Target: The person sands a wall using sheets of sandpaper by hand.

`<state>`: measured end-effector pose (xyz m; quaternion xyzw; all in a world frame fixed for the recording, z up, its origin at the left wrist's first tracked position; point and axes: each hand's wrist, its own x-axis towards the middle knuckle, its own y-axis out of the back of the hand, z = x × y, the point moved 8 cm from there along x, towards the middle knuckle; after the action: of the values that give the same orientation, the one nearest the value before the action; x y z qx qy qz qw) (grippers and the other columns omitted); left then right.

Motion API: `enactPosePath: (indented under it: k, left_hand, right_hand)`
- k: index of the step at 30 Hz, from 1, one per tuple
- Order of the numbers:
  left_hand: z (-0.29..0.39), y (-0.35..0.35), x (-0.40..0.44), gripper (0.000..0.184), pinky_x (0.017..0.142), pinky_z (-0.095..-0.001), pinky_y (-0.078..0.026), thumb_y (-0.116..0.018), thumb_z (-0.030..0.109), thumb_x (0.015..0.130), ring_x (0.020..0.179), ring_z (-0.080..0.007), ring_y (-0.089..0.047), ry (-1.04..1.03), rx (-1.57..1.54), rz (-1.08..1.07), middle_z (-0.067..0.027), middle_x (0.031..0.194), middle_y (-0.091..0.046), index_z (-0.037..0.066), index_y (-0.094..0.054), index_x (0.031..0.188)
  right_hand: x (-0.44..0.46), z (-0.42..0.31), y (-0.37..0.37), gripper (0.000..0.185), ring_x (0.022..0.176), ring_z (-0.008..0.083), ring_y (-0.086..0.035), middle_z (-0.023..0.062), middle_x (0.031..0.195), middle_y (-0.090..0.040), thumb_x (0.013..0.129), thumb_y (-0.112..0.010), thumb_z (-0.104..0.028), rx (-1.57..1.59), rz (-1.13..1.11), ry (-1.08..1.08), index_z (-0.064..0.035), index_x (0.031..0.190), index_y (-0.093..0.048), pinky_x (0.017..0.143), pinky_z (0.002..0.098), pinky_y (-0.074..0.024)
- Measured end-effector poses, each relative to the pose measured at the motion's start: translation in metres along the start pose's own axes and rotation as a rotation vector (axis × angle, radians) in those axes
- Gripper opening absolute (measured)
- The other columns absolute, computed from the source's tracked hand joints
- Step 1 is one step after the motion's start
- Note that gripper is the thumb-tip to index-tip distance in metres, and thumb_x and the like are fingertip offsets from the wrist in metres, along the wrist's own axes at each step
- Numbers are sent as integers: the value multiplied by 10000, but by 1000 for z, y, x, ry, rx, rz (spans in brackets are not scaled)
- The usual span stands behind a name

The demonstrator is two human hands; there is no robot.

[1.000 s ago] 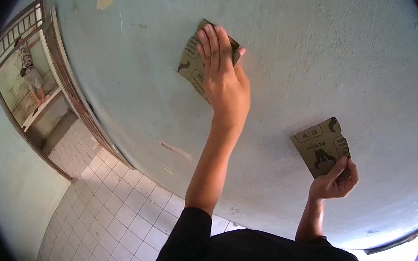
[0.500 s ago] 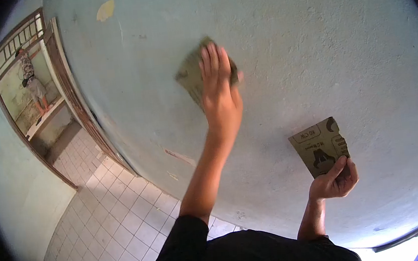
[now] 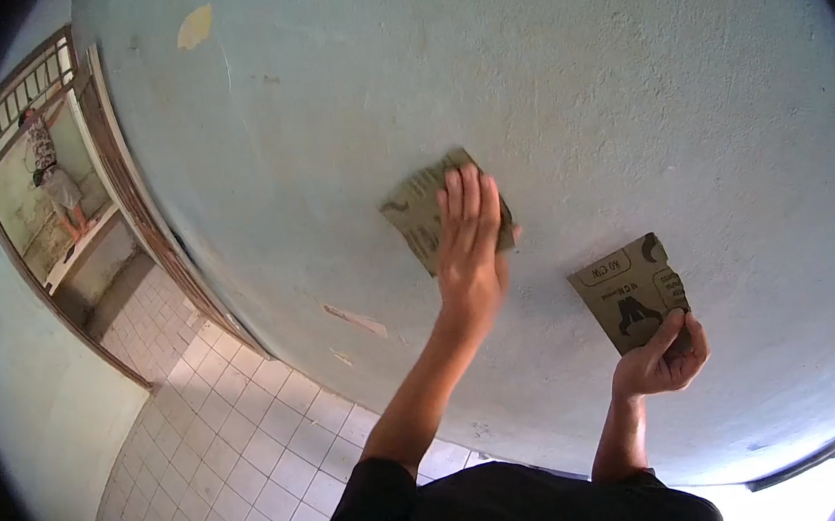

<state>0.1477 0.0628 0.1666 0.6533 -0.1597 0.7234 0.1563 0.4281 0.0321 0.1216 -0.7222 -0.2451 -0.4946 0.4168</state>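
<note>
My left hand lies over a brown-green sheet of sandpaper, pressing it flat against the pale blue-green wall. The thumb sits at the sheet's right edge and the fingers point up, close together. Lower on the right, my right hand pinches the bottom corner of a second sandpaper sheet between thumb and fingers. That sheet has "80 CW" and a dark logo printed on it, and is held up in front of the wall.
At the left is a wooden door frame with a barred panel on top. Beyond it a person stands on a ledge, facing a stained wall. White floor tiles run below. Patches of peeled paint mark the wall.
My left hand and its sheet have moved down the wall, and lately a little to the right. My right hand has hardly moved, still pinching its sheet. The distant person's arm now reaches out.
</note>
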Motion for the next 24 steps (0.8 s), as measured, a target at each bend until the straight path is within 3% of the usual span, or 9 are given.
enactPosePath:
  k: [3,6,9,11,13,17,20,24]
  left_hand:
    - [-10,-4,17,537,1220,-590,-309,-534,199,1064,1500,-420,-337,-32,23,35,-254,1593,-397,-22,-415,1539]
    - [-14,16,103,570,1213,-602,-316,-555,211,1056,1505,-424,-321,-28,-10,102,-258,1601,-378,-26,-394,1549]
    - [-21,10,99,595,1210,-597,-322,-568,228,1052,1509,-430,-306,-69,-12,82,-262,1606,-364,-14,-378,1560]
    - [-22,18,84,595,1213,-591,-320,-570,229,1052,1509,-431,-305,-45,-6,87,-260,1609,-360,-5,-378,1563]
    - [-28,25,78,604,1221,-588,-308,-551,275,1060,1516,-430,-290,17,71,54,-256,1621,-341,7,-372,1570]
    - [-37,34,100,567,1230,-606,-268,-542,235,1061,1506,-435,-321,61,151,84,-259,1596,-394,-17,-404,1550]
    - [-30,25,65,589,1253,-580,-221,-453,304,1097,1531,-425,-269,11,81,106,-254,1634,-324,0,-333,1587]
    - [-8,11,-33,567,1242,-610,-223,-443,292,1103,1528,-439,-267,47,-1,6,-266,1630,-323,-10,-354,1575]
  right_hand:
    - [-1,-1,-1,149,711,69,-633,86,883,-666,1033,-587,5,3,-7,24,2,1181,-562,579,213,-505]
    - [-3,0,-1,156,725,72,-640,86,886,-667,1034,-586,7,30,7,18,4,1188,-560,591,222,-519]
    - [0,1,-4,162,735,79,-648,92,891,-671,1028,-595,10,32,38,22,4,1187,-561,596,234,-532]
    - [-7,9,5,159,799,107,-698,88,951,-709,1017,-630,-17,16,21,-15,-15,1174,-601,670,244,-610]
    - [-9,10,9,162,799,111,-698,94,960,-710,1017,-629,-11,-13,10,10,-8,1177,-602,671,247,-611]
    - [-9,5,5,178,810,132,-707,122,990,-710,1011,-632,5,-63,13,77,14,1185,-602,691,259,-618]
    - [-12,8,3,263,801,134,-680,148,1005,-680,1014,-589,53,-23,-32,95,34,1272,-544,647,271,-575]
    - [-13,10,2,262,805,158,-690,157,1004,-679,1016,-573,63,17,-30,96,31,1275,-541,662,290,-590]
